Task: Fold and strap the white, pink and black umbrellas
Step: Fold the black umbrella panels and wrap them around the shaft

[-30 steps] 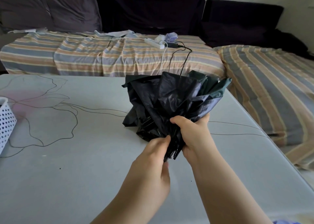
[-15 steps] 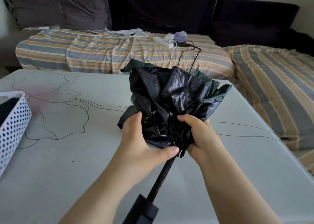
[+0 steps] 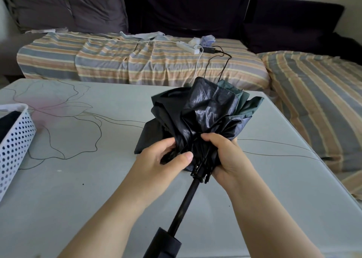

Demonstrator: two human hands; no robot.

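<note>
The black umbrella [image 3: 205, 113] is half collapsed above the pale table [image 3: 78, 189], its crumpled canopy bunched and pointing away from me. Its black shaft runs toward me and ends in a thick black handle [image 3: 166, 244] at the bottom edge. My left hand [image 3: 162, 160] grips the loose canopy folds on the left side, thumb across the front. My right hand [image 3: 225, 158] grips the canopy and rib ends on the right, close to the shaft. No white or pink umbrella shows in this view.
A white perforated basket [image 3: 13, 146] with something dark inside stands at the table's left edge. Beyond the table is a sofa under a striped cover [image 3: 137, 62], with a white power strip [image 3: 188, 47] and cables on it. Dark cushions line the back.
The umbrella has been drawn out toward me, so its shaft and handle now show. My left hand moved from the rib ends onto the left canopy folds. The basket came further into view.
</note>
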